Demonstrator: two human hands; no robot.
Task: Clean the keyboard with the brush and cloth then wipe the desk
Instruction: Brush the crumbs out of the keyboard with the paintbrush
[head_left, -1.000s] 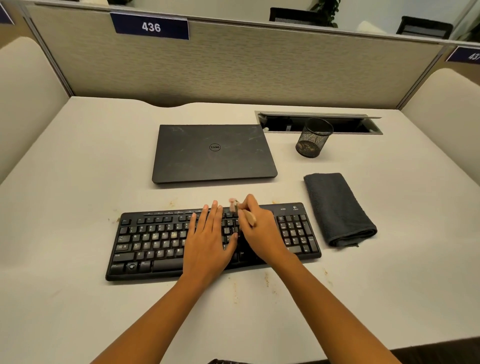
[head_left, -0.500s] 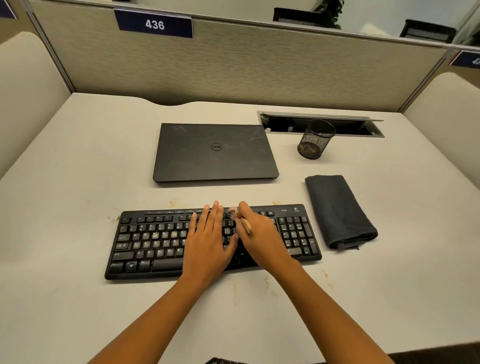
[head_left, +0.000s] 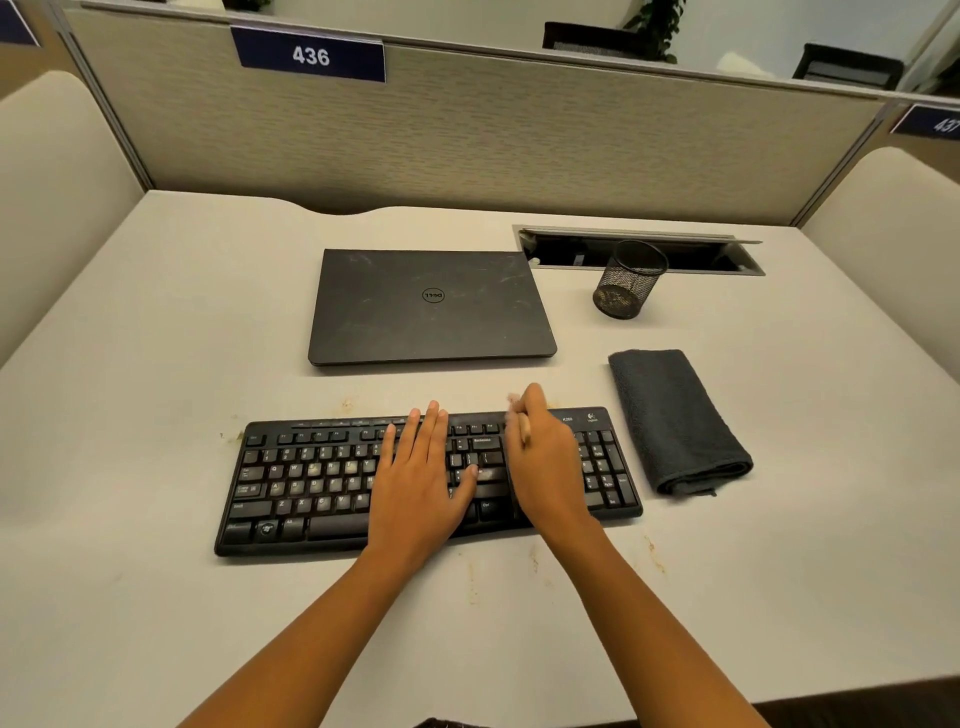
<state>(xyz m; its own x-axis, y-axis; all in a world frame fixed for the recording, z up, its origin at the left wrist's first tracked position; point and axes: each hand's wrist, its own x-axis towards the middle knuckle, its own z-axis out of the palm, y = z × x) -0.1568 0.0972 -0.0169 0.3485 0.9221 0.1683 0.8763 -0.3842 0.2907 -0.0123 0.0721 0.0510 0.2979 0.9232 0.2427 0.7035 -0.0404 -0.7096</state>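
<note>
A black keyboard (head_left: 311, 483) with dusty keys lies on the pale desk (head_left: 156, 322). My left hand (head_left: 421, 483) rests flat on its middle keys, fingers straight. My right hand (head_left: 545, 457) grips a small wooden-handled brush (head_left: 522, 423), whose blurred tip sits at the keyboard's top edge, left of the number pad. A folded dark grey cloth (head_left: 675, 415) lies on the desk just right of the keyboard, apart from both hands.
A closed black laptop (head_left: 431, 306) sits behind the keyboard. A black mesh cup (head_left: 628, 280) stands in front of an open cable tray (head_left: 639, 249). Brown specks mark the desk near the keyboard's front edge. Partition walls enclose three sides.
My right hand with the brush has shifted a little up and right along the keyboard's top rows. My left hand has stayed flat in place.
</note>
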